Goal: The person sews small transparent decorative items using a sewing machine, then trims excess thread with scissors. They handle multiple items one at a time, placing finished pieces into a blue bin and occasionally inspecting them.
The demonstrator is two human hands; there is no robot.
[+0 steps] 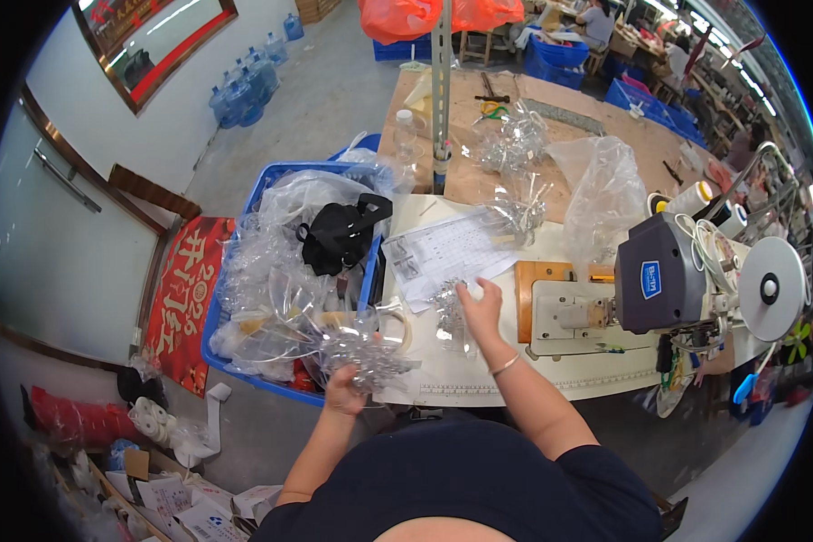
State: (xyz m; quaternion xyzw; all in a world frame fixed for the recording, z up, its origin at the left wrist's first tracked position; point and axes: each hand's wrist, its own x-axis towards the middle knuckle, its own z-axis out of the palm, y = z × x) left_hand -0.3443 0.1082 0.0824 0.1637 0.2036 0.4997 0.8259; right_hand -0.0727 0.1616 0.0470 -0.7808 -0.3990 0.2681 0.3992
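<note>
My left hand (341, 390) is closed round the lower end of a large bunch of shiny silver tinsel strips (363, 354), held at the front edge of the white tabletop beside the blue crate. Over the table, my right hand (484, 313) has bent fingers at a smaller silver tinsel bunch (450, 307); it seems to pinch that bunch's edge, though the fingertips are partly hidden. Just beyond lies a printed paper sheet (443, 253). A roll of tape (397, 327) shows behind the large bunch.
A sewing machine (659, 280) stands at the right. On the left, a blue crate (215, 334) holds transparent plastic bags and a black bag (334, 237). More silver bunches (515, 140), a plastic bag (601, 181) and a metal post (440, 99) are farther back.
</note>
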